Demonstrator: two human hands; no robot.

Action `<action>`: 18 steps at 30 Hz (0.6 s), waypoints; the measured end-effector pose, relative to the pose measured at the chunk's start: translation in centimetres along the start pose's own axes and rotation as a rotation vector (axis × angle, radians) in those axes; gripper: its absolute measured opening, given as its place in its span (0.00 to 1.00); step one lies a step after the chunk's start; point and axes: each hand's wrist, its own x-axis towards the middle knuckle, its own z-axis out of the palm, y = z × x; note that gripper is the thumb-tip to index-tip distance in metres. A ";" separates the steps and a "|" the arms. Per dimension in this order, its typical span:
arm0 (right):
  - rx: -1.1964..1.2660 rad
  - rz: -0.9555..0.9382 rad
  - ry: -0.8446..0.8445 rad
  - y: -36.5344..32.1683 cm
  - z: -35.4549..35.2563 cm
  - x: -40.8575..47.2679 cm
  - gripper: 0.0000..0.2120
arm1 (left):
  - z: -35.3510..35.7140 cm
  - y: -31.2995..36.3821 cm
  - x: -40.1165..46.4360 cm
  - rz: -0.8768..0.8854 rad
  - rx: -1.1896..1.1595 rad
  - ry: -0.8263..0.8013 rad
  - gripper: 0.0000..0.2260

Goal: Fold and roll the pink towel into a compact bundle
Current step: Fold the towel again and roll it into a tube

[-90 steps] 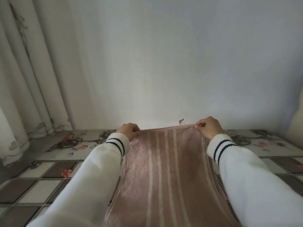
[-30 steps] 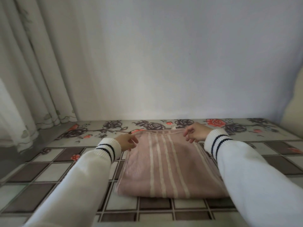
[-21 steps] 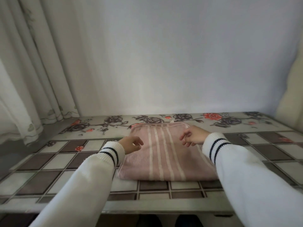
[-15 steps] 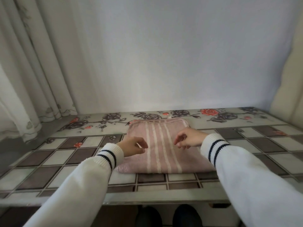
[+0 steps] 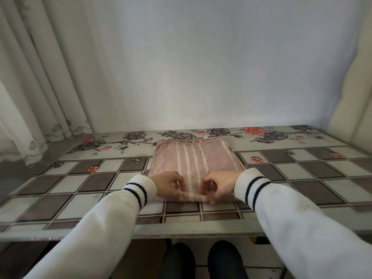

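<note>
Pink towel (image 5: 194, 158): no legible writing.

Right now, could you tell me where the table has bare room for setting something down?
Bare tabletop lies right of the pink towel and left of it toward the curtain. The near middle is crowded: left hand and right hand pinch the towel's near edge.

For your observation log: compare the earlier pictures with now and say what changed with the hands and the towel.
Both hands came back from the towel's far edge to its near edge; left hand and right hand now pinch that edge of the pink towel. The towel, held up earlier, lies folded flat on the table.
</note>
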 end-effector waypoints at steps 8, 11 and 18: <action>-0.011 0.053 0.239 1.1 -1.4 1.0 0.14 | -1.3 -0.4 1.3 0.010 0.074 0.207 0.12; 0.032 0.068 0.346 1.4 -1.8 1.6 0.13 | -1.2 -0.4 1.7 -0.013 0.111 0.248 0.14; 0.091 0.107 0.441 2.3 -2.4 2.9 0.12 | -1.6 -1.0 2.3 0.000 0.128 0.308 0.19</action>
